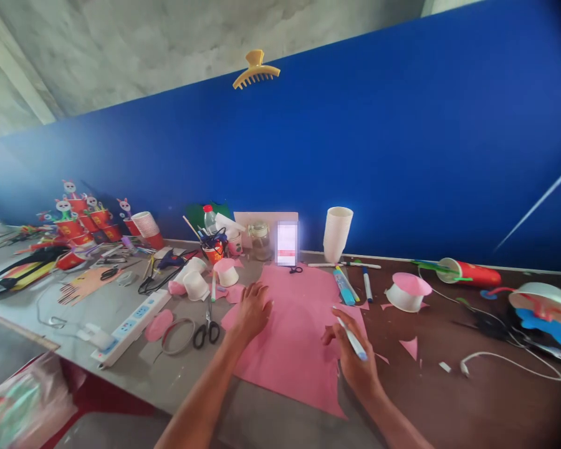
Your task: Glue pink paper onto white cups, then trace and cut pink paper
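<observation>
A large sheet of pink paper [294,349] with ragged cut edges lies on the table before me. My left hand [255,308] rests on its left side, palm down with fingers stretched out. In my right hand [353,349] is a white marker pen [353,338] with a light blue end, held in a writing grip over the sheet's right side. Black-handled scissors [207,333] lie left of my left hand. A white paper cup topped with a pink paper disc [408,292] stands to the right of the sheet.
A lit phone [287,243] leans at the back near a glass jar [260,240] and a stack of white cups [337,234]. A power strip [133,327] and a tape roll [178,337] lie left. Right are paper scraps [409,348], a white cable [509,358] and a red cup [479,273].
</observation>
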Demonstrator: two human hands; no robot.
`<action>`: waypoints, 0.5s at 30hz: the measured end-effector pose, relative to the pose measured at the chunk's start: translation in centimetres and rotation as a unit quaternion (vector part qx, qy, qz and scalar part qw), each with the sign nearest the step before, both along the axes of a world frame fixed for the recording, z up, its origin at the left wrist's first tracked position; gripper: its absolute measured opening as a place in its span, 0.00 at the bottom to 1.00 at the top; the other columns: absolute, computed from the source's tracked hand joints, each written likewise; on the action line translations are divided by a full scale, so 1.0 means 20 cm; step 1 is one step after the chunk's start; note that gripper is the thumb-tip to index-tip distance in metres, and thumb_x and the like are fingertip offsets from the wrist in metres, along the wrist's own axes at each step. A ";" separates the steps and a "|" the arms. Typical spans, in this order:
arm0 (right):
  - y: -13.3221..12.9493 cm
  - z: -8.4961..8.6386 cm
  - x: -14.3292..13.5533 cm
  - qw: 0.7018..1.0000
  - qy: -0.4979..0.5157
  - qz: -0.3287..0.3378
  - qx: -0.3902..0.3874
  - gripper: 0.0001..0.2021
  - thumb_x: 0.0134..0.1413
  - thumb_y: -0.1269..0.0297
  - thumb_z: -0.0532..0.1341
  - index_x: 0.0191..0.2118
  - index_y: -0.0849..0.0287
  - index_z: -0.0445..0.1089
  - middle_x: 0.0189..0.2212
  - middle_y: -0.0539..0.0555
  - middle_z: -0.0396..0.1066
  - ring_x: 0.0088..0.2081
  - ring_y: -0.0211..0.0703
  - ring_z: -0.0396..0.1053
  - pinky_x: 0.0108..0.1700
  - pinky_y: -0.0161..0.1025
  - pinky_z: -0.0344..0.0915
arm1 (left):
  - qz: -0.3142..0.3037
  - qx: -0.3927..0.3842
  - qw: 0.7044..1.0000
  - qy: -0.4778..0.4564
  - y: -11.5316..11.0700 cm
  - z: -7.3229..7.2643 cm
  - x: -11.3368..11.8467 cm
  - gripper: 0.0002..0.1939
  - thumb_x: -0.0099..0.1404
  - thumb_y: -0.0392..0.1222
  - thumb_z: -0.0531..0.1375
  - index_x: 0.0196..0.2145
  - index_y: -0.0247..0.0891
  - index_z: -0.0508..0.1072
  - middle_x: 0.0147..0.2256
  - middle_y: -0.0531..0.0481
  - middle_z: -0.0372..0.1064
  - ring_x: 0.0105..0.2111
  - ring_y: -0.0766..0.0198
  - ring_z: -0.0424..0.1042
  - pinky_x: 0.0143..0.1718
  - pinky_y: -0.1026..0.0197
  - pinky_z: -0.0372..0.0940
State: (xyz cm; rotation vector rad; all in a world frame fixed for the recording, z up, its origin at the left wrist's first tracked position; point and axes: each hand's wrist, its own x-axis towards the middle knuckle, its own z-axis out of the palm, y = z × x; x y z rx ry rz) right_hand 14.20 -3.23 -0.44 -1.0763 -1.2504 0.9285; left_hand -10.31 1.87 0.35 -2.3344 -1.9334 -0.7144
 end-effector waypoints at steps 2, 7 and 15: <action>0.00 -0.02 0.00 0.999 -0.027 0.035 0.003 0.22 0.63 0.47 0.53 0.52 0.60 0.67 0.19 0.49 0.70 0.27 0.45 0.71 0.35 0.41 0.69 | 0.001 0.016 1.000 -0.010 -0.01 0.00 -0.04 0.15 0.64 0.36 0.54 0.48 0.42 0.70 0.52 0.41 0.69 0.55 0.47 0.66 0.58 0.43 0.60; -0.03 -0.02 -0.01 0.989 -0.096 0.110 0.011 0.17 0.62 0.51 0.54 0.44 0.57 0.71 0.19 0.48 0.68 0.19 0.40 0.65 0.23 0.36 0.63 | 0.100 0.096 0.989 -0.047 0.01 0.08 -0.24 0.22 0.63 0.35 0.55 0.55 0.40 0.64 0.58 0.38 0.60 0.62 0.43 0.57 0.63 0.40 0.54; -0.05 -0.02 -0.02 0.985 -0.136 0.104 0.019 0.14 0.62 0.55 0.53 0.42 0.57 0.71 0.19 0.48 0.67 0.21 0.41 0.65 0.26 0.38 0.63 | 0.228 0.086 0.961 -0.134 0.22 0.17 -0.52 0.40 0.57 0.36 0.63 0.63 0.35 0.51 0.62 0.34 0.53 0.65 0.39 0.50 0.61 0.37 0.54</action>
